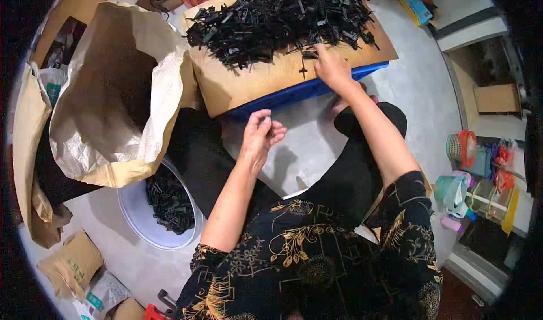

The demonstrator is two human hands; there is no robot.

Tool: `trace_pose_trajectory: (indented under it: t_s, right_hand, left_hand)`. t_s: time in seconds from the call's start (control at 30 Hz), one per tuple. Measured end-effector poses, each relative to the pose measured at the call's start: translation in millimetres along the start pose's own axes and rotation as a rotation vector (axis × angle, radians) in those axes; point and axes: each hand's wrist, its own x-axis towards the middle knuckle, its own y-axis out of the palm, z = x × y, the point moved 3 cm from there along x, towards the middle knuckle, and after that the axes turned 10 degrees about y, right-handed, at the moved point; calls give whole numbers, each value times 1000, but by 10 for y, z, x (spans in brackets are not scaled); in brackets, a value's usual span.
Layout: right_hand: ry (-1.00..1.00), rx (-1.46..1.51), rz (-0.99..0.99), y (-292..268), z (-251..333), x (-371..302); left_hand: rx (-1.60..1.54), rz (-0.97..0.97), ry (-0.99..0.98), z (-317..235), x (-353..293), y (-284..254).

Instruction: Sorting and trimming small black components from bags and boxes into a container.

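Observation:
A heap of small black plastic pieces (283,20) covers the far part of a wooden board (232,88). At the heap's near edge, my right hand (332,68) reaches in with bent fingers. Its fingertips are closed by a loose black piece (309,55), but what they grip is partly hidden. Another small dark piece (303,71) lies alone on the board. My left hand (261,135) hovers short of the board over my lap, fingers curled and thumb pressed in. Something small and dark may be between those fingers; I cannot make it out.
Under the board is a blue crate (277,100). To the left stands a large open woven sack (116,167), partly over a white tub (131,218) holding more black pieces. Brown packages (70,263) lie at lower left. Baskets and bags (452,190) stand along the right.

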Motion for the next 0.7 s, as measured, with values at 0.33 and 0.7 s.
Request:
trace_pose_trajectory:
  t_s: [0.33, 0.7]
  right_hand:
    - [-228, 157, 150, 118, -189, 325]
    - [-584, 284, 188, -476, 600, -1126]
  left_hand:
    - [-232, 14, -143, 82, -63, -20]
    - [-223, 189, -52, -122, -97, 118]
